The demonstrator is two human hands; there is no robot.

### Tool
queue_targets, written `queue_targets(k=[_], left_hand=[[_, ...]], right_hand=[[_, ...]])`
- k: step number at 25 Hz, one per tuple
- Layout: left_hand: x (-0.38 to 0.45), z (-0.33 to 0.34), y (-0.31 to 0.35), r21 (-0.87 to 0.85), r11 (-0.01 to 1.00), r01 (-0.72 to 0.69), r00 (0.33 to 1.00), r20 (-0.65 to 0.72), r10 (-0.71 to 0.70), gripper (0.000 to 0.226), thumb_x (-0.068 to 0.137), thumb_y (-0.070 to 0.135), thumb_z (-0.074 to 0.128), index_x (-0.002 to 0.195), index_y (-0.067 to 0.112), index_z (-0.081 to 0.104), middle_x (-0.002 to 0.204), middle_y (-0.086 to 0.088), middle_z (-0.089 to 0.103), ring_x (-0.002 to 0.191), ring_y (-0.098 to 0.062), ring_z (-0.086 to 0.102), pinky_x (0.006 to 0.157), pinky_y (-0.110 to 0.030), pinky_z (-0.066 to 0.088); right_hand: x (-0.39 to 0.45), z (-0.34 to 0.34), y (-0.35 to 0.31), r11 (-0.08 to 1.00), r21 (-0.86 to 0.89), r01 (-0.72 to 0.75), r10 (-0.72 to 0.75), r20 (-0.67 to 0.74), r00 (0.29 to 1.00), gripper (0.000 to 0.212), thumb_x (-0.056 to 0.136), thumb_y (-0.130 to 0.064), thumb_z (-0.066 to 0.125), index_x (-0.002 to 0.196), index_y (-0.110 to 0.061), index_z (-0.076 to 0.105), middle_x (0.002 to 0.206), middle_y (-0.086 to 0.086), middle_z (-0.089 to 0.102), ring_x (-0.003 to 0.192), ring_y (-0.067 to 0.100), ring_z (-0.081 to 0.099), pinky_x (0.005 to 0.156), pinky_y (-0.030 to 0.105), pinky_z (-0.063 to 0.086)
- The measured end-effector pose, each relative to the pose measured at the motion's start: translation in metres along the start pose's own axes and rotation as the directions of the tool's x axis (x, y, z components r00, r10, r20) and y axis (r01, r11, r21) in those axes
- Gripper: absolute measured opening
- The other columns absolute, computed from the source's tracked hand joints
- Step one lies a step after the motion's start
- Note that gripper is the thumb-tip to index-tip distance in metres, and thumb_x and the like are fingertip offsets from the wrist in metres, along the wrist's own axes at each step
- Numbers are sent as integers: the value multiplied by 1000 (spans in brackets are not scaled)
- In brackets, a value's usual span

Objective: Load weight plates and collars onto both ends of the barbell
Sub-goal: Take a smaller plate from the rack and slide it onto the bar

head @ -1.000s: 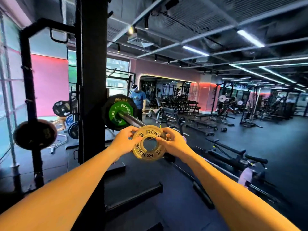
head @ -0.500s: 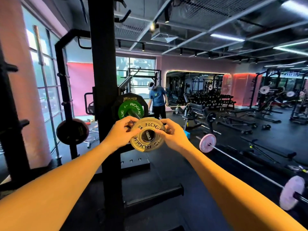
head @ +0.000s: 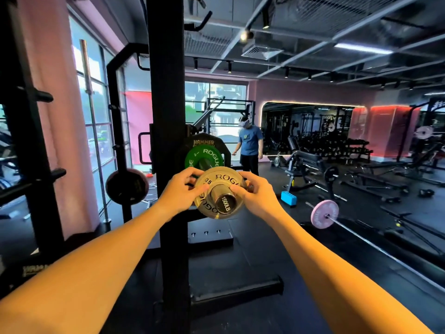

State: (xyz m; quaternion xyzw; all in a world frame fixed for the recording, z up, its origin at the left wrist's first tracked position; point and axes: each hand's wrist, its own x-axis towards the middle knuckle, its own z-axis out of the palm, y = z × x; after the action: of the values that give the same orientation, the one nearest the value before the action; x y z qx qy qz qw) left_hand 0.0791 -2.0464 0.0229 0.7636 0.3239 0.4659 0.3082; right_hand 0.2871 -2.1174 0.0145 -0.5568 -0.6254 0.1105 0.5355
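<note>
A small gold Rogue plate [head: 212,183] sits on the barbell sleeve, whose end cap [head: 225,204] pokes through its hole toward me. My left hand [head: 181,189] grips the plate's left rim, thumb on its face. At the right rim my right hand [head: 256,192] grips it the same way. Farther along the sleeve sit a green Rogue plate [head: 207,157] and a black Hammer plate [head: 204,142], close to the rack upright.
The black rack upright [head: 168,141] stands just left of the sleeve, its base [head: 231,290] on the floor below. A dark plate [head: 127,185] hangs on a rack peg at left. A person [head: 250,148] stands behind. A barbell with a pink plate [head: 324,214] lies on the floor at right.
The gold plate has gone from in front of the sleeve tip onto the sleeve; the end cap now sticks out through its hole. My view has swung to the left.
</note>
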Motion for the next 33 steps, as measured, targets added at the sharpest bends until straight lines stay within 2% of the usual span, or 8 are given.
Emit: queue_targets(k=[4,7,11,15,19,26,29,33], left_hand=[[17,0,-12,-15,1000,-6,1000,-13,6,25,89,10,75,109,21,65,97,-4,69,88,-10,65,62,-14,56],[35,1,-24,-9,1000,-4,999,-42,3,25,89,9,75,111,19,67,96,0,69,87,-7,64,61,-10,53],[61,3,-42,9,1000,12,996,-84,-12,26,90,12,74,113,20,66,97,3,69,90,-8,65,65,-13,52],[93,5,-66,1,1000,29,991,-132,-29,27,90,15,74,115,23,66,100,4,70,97,-12,66,76,-27,57],[131,5,-92,-14,999,35,987,-158,-36,27,90,15,74,113,26,66,100,3,71,99,-15,68,85,-36,59],[189,1,-138,41,998,46,972,-234,-35,30,85,23,80,111,25,67,111,-4,67,90,-19,69,82,-38,60],[203,-2,-149,246,969,10,940,-333,75,52,76,35,86,121,34,60,124,4,43,114,-16,46,94,-32,44],[229,-7,-160,267,958,101,957,-290,-20,96,75,35,87,152,41,30,151,-7,29,142,-32,25,116,-49,29]], right_hand=[[18,7,12,1000,5,2,-2,-11,1000,38,92,-25,71,129,-20,66,110,6,73,91,26,71,84,45,58],[37,17,21,1000,-6,-16,16,-20,1000,42,92,-27,71,133,-19,63,118,8,71,97,24,69,88,42,58],[65,29,34,1000,5,-22,23,-23,999,45,92,-27,71,135,-18,62,123,6,69,106,20,66,95,40,54],[100,45,51,1000,-16,-15,15,-32,999,44,93,-27,70,135,-19,61,121,5,69,100,16,64,86,28,52],[138,61,70,999,-17,-31,31,-23,999,44,93,-26,70,136,-19,61,116,6,71,98,22,67,90,43,57],[202,86,99,998,-28,-58,58,-20,998,43,89,-23,76,130,-17,65,104,0,69,95,20,67,93,44,55],[219,86,112,992,-118,-49,42,-63,997,53,83,-32,81,132,-25,62,114,4,62,105,22,63,99,43,52],[247,92,123,985,-167,-38,19,-112,994,91,76,-37,86,152,-34,37,142,7,36,133,27,39,112,40,35]])
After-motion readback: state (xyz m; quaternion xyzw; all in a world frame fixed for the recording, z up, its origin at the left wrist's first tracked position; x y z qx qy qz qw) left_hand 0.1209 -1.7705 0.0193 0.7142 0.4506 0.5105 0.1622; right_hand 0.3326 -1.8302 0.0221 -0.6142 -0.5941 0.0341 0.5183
